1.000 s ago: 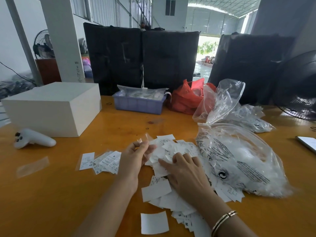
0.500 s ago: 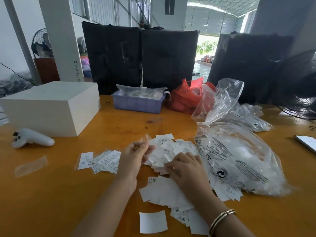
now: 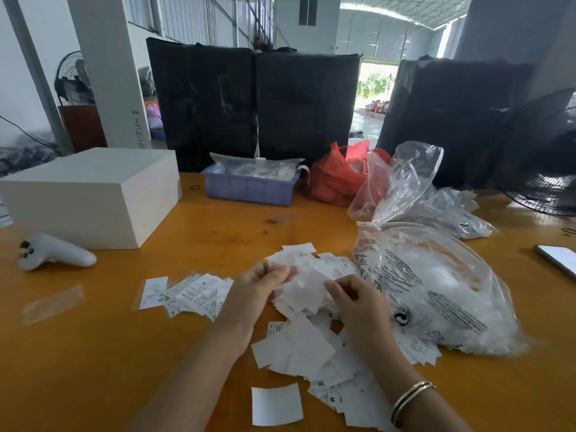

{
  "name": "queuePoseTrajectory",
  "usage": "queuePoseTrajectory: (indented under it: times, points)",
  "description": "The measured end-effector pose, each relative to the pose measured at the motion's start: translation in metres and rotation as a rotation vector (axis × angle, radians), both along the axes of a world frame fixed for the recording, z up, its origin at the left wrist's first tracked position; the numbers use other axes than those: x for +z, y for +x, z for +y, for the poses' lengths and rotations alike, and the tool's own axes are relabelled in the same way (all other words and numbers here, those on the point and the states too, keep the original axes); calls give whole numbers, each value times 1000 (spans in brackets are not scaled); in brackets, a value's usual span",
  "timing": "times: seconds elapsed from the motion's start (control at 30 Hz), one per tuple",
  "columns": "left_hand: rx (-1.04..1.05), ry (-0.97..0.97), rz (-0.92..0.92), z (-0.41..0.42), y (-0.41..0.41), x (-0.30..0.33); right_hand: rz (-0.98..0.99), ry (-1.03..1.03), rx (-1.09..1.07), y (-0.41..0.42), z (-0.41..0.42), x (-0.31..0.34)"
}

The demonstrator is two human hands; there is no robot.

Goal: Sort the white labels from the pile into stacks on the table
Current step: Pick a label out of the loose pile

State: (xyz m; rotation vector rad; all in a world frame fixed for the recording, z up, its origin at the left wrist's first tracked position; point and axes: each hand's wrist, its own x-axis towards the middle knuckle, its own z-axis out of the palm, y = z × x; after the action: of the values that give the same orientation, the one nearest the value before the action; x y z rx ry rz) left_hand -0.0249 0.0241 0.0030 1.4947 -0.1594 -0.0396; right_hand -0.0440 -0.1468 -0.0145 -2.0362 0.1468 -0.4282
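Both hands met over the pile (image 3: 311, 335) of white labels at the middle of the orange desk (image 3: 93, 353). The left hand (image 3: 255, 291) had its fingers curled, thumb and fingertips pinched on a blurred label (image 3: 304, 285). The right hand (image 3: 358, 304) had its fingers bent down onto the same label. A fanned stack (image 3: 193, 294) lay just left of the left hand; a clear bag (image 3: 436, 291) sat touching the pile's right side.

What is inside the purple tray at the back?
The purple tray holds clear plastic packets heaped over its rim, with small printed bits inside. Whatever lies underneath them is covered.
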Motion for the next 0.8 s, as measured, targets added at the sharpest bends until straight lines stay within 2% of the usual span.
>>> queuePoseTrajectory:
  times: [0.13, 0.2, 0.27, 0.33, 0.37, 0.47, 0.57, 0.63, 0.8]
  points:
    - [-166, 196, -116, -3, -3, -1, 21, 69, -35, 2, -2, -2]
    - [-131, 262, -160, -6, -3, -4, -22, 127, -59, 2, -2, -1]
    - [-67, 264, -141, -6, -3, -6, -91, 269, -64, -1, -3, 3]
    - [-91, 142, -63, -4, -1, -4, -168, 387, -9, -5, -4, 8]
    - [-146, 18, 10, -3, 0, -2, -215, 377, 24, -7, -4, 9]
    - [-309, -316, 236, 0, 1, 1, -342, 178, 136, -13, -2, 12]
    - [-326, -431, 330, 2, 1, 0, -333, 57, 264, -17, 3, 9]
    - [-302, -387, 304, 2, 2, -2, -308, 34, 306, -17, 5, 7]
    - [-156, -81, 84, -3, 2, -3, -305, 136, 310, -17, 6, 6]
